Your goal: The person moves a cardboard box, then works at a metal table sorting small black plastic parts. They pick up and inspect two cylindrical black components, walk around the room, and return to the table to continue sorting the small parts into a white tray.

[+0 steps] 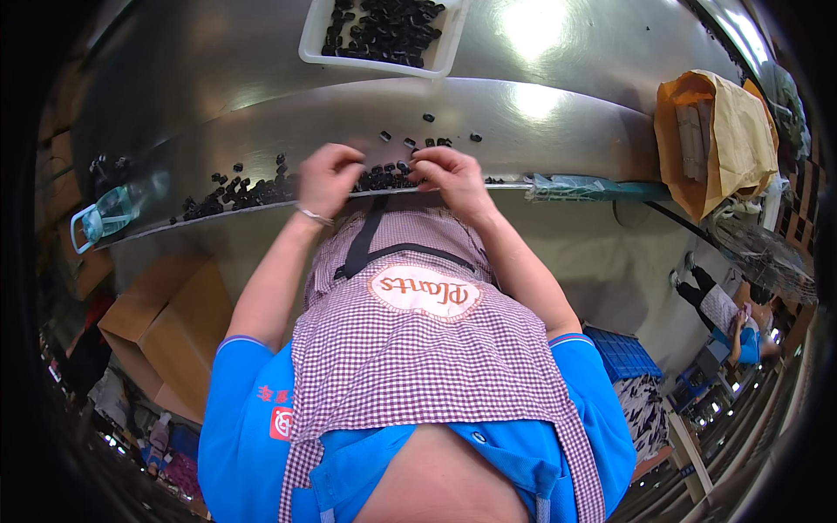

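Small black plastic parts (384, 178) lie in a row along the near edge of the metal table, between my two hands. My left hand (330, 180), slightly blurred, is over the edge with its fingers curled in; whatever it holds is hidden. Close to the parts, my right hand (449, 181) has its thumb and fingers bent together; I cannot make out what is between them. Just beyond the hands, several loose black parts (410, 142) are scattered on the metal. Another heap of black parts (248, 192) spreads along the edge left of my left hand.
A white plastic tray (377, 66) of black parts stands at the far middle. To the left are a light-blue handled container (106, 218) and a cardboard box (170, 331) below. A paper bag (728, 139) sits at right. Another person (728, 318) stands farther off.
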Tool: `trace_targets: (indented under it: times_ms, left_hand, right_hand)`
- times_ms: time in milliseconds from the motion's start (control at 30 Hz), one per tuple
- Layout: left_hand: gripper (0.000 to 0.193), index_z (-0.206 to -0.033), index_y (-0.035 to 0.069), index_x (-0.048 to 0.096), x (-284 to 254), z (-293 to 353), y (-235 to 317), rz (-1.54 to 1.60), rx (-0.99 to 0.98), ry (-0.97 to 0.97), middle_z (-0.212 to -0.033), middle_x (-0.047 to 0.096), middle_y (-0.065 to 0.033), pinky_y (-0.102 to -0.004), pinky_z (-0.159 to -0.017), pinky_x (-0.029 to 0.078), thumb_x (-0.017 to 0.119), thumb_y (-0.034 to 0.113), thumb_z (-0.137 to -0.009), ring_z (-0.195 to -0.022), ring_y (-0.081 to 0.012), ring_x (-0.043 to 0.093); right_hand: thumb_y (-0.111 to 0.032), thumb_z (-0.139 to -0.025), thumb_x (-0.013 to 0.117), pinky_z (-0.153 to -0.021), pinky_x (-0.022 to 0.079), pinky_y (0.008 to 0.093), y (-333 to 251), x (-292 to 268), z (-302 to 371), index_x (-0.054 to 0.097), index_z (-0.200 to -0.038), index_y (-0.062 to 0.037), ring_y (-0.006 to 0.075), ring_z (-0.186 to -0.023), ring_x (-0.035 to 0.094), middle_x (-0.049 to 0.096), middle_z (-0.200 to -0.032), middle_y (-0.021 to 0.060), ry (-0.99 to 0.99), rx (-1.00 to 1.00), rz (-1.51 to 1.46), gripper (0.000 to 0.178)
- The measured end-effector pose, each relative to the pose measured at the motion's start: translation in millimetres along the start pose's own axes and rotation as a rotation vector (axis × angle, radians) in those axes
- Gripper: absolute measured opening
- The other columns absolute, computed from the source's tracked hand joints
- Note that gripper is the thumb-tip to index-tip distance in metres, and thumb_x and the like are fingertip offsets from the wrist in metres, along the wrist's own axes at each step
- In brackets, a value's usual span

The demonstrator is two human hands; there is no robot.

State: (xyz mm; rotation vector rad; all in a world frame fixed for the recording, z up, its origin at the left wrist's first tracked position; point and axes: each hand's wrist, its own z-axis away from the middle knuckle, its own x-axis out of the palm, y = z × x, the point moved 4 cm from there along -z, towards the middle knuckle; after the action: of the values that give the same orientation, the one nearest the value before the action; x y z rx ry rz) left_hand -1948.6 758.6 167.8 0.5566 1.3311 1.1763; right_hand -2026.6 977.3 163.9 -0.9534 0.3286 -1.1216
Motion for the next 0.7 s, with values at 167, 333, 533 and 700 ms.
trace_targets:
  times_ms: [167,333,533,700]
  left_hand:
    - [0.010,-0.088,0.010,0.068,-155,10,-99,-0.701,0.000,0.462,-0.088,0.065,-0.0071,-0.0375,-0.072,0.052,0.065,0.009,-0.079,-0.081,-0.0273,0.065]
    - [0.021,-0.099,0.016,0.068,-244,42,-148,-1.068,-0.381,0.536,-0.098,0.065,-0.0075,-0.0421,-0.077,0.053,0.065,0.012,-0.078,-0.089,-0.0298,0.065]
    - [0.022,-0.100,0.011,0.068,-173,-3,-92,-0.866,-0.067,0.527,-0.098,0.065,-0.0090,-0.0408,-0.078,0.053,0.065,0.011,-0.078,-0.090,-0.0288,0.065]
    - [0.006,-0.085,0.010,0.068,-12,-41,12,-0.488,0.430,0.134,-0.085,0.064,-0.0081,-0.0375,-0.073,0.053,0.064,0.009,-0.081,-0.082,-0.0273,0.064]
  right_hand:
    - [-0.004,-0.078,0.072,-0.074,0.055,0.0310,2,-90,-16,0.070,-0.091,-0.0029,0.0197,-0.077,0.068,0.069,-0.086,0.0102,0.344,-0.255,0.694,0.013]
    - [-0.009,-0.078,0.070,-0.074,0.053,0.0389,2,-71,-16,0.069,-0.088,-0.0068,0.0296,-0.082,0.066,0.065,-0.087,0.0106,0.236,-0.338,0.954,0.010]
    - [-0.010,-0.081,0.064,-0.076,0.052,0.0423,-4,-46,-34,0.068,-0.087,-0.0089,0.0319,-0.087,0.063,0.063,-0.087,0.0117,0.346,-0.504,1.134,0.007]
    - [-0.010,-0.082,0.060,-0.076,0.052,0.0443,2,-45,-55,0.064,-0.083,-0.0055,0.0344,-0.087,0.062,0.062,-0.088,0.0140,0.184,-0.423,1.347,0.006]
